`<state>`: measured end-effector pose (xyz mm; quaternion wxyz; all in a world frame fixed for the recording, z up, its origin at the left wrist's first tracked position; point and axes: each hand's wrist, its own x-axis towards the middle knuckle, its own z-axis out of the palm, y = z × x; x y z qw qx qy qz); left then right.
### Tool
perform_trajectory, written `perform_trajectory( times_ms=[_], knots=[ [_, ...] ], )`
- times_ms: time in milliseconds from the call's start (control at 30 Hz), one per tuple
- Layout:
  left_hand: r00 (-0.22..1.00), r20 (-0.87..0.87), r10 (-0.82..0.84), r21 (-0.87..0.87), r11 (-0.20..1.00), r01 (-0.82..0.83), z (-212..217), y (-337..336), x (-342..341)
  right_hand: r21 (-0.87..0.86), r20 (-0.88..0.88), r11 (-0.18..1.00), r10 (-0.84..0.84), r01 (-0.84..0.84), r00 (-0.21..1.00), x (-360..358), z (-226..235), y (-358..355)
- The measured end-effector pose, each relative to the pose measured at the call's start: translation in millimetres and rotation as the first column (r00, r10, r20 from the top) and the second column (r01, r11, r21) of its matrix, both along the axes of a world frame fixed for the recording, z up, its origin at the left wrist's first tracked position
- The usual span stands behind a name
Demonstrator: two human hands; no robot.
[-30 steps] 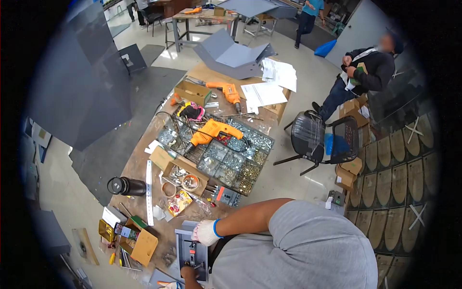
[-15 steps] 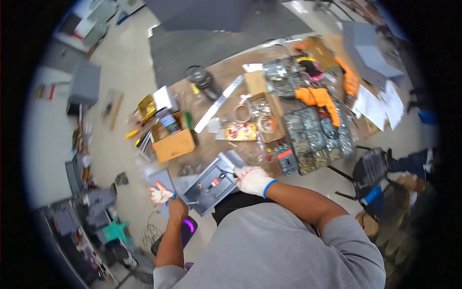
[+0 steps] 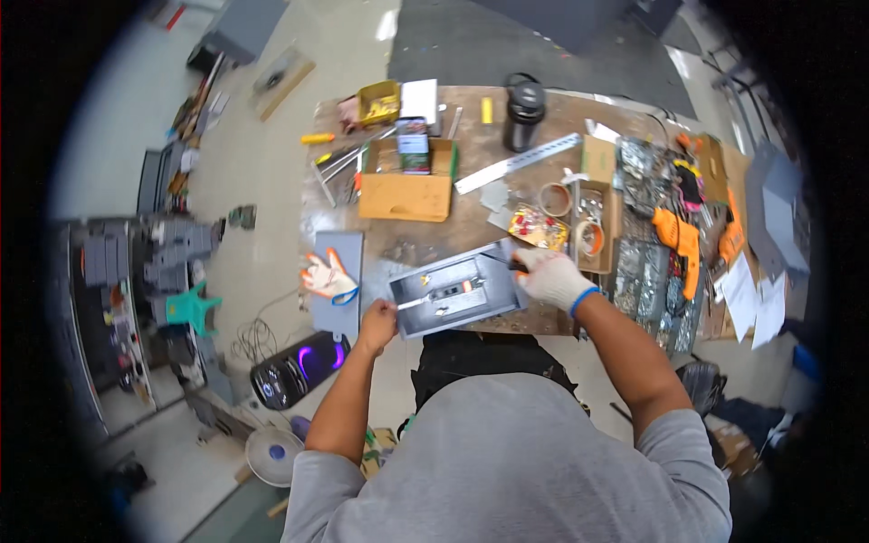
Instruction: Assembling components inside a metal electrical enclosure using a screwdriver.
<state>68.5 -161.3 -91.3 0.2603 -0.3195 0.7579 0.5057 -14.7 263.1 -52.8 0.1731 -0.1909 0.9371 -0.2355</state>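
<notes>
A shallow grey metal box (image 3: 418, 324) lies tilted at the table's near edge, with small parts and a dark fitting with an orange end (image 3: 450, 291) inside. My bare left hand (image 3: 380, 324) is closed at its left end around a thin silvery tool (image 3: 415, 303) that reaches over the box. My right hand (image 3: 550, 279), in a white glove with a blue cuff, is closed on a thin dark tool (image 3: 496, 260) at the right end. Its exact kind is too small to tell. An orange-and-white glove (image 3: 330, 275) rests on a grey panel (image 3: 339, 312) left of the box.
Behind the box stand a cardboard box (image 3: 405, 197) with a phone (image 3: 414, 145), a steel ruler (image 3: 518, 164) and a black flask (image 3: 523, 118). On the right lie tape rolls (image 3: 590, 238), an orange drill (image 3: 677, 237) and bags of hardware (image 3: 641, 281). A speaker (image 3: 299, 369) stands at lower left.
The view has swung, so the table sits straighter and farther right. The grey box has turned closer to level. My left hand has come away from the loose glove to the box's left end.
</notes>
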Motion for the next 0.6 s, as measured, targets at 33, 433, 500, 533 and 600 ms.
perform_trajectory(
  times_ms=[33, 433, 500, 533, 600],
  knots=[
    [0.999, -0.001, 0.038, -0.006, 0.999, -0.038, 6, 1, -1, 0.042, 0.098, 0.999, 0.007, -0.011, 0.995, -4, 12, 14],
    [0.913, -0.145, 0.382, 0.207, 0.914, -0.350, -28, 113, -31, 0.057, -0.013, 0.992, -0.109, 0.109, 0.994, -26, 40, 76],
    [0.941, -0.180, 0.285, 0.176, 0.951, -0.254, -44, 153, -55, 0.114, -0.074, 0.994, 0.009, 0.000, 0.997, -40, 28, 83],
    [0.961, -0.208, 0.184, 0.131, 0.979, -0.159, -50, 168, -64, 0.170, -0.116, 0.980, 0.128, -0.107, 0.985, -41, 20, 90],
    [0.865, -0.475, -0.160, -0.286, 0.958, 0.020, -72, 174, -40, 0.117, -0.071, 0.967, 0.237, -0.227, 0.969, -40, 19, 79]
  ],
)
